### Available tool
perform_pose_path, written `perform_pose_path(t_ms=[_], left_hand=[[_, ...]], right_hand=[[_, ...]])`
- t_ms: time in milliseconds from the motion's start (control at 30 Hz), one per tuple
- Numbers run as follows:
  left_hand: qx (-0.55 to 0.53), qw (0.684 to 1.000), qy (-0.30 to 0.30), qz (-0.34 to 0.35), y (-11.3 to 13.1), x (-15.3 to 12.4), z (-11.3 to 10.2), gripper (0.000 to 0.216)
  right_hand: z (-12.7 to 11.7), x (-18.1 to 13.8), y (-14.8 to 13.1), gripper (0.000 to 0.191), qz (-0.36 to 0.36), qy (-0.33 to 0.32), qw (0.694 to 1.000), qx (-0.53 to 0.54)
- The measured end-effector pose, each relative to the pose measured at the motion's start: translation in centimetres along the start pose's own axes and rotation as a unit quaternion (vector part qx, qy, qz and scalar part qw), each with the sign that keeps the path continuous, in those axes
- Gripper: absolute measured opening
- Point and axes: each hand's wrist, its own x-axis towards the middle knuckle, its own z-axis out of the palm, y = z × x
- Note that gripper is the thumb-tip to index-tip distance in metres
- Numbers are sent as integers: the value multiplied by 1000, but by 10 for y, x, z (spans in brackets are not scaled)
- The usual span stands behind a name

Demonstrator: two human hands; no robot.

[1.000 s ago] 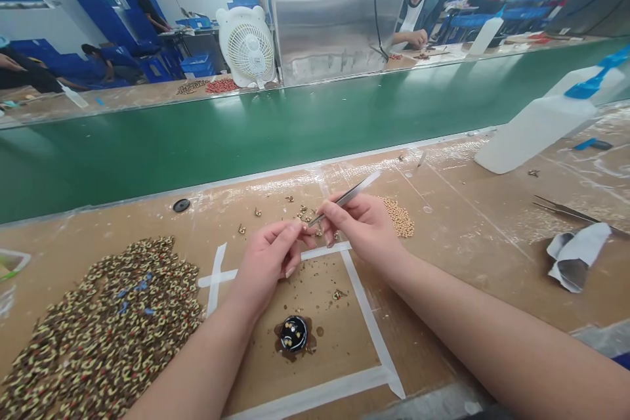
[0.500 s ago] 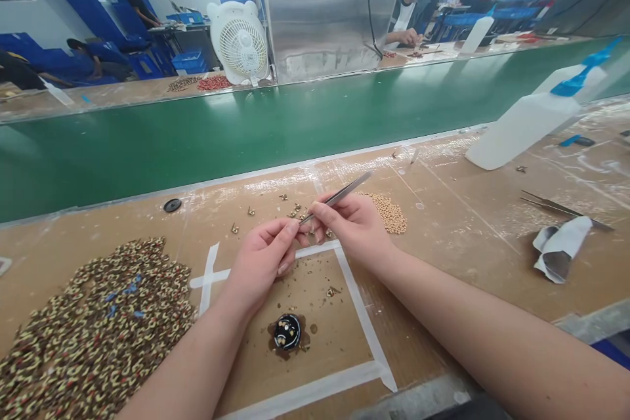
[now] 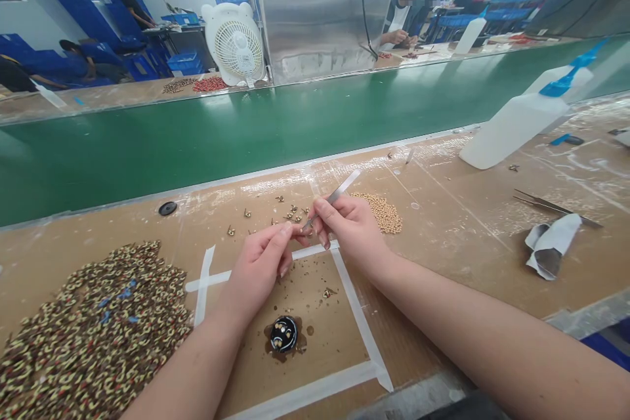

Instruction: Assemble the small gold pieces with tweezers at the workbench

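Observation:
In my right hand point(image 3: 355, 228) I grip a pair of metal tweezers point(image 3: 343, 186), slanting down to the left. Their tips meet the fingertips of my left hand point(image 3: 260, 261). Its thumb and bent fingers are closed together, and whatever tiny thing sits there is too small to make out. Below both hands, a round black cap point(image 3: 290, 343) with pale bits and shiny liquid in it stands in a wet brown stain. Small brown-and-cream pieces point(image 3: 293, 211) lie scattered just beyond my fingers. Behind my right hand is a heap of beige beads point(image 3: 386, 215).
A large pile of brown-and-cream pieces point(image 3: 98, 321) covers the left. White tape point(image 3: 361, 315) outlines a square. To the right are more tweezers point(image 3: 556, 205), a torn wrapper point(image 3: 554, 246) and a bottle point(image 3: 514, 128). A green belt point(image 3: 295, 118) crosses behind; a co-worker point(image 3: 401, 29) sits beyond.
The tweezers have turned a little, and their tips now rest at my left fingertips with my left index finger straighter. The whole view has shifted slightly.

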Motion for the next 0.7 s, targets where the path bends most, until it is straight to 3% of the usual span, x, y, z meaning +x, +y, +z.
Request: perform_pose_path(t_ms=[267,367,533,700], left_hand=[[184,969,39,159,5,-4,2,33],[183,969,64,156,4,-5,3,24],[1,995,101,24,4,-2,0,26],[-261,962,75,-41,3,3,-6,37]], right_hand=[[-6,9,10,35,130,-3,978,165],[-6,10,6,35,156,6,970,186],[-3,5,-2,38,78,4,991,105],[1,-1,-2,37,56,-4,994,92]])
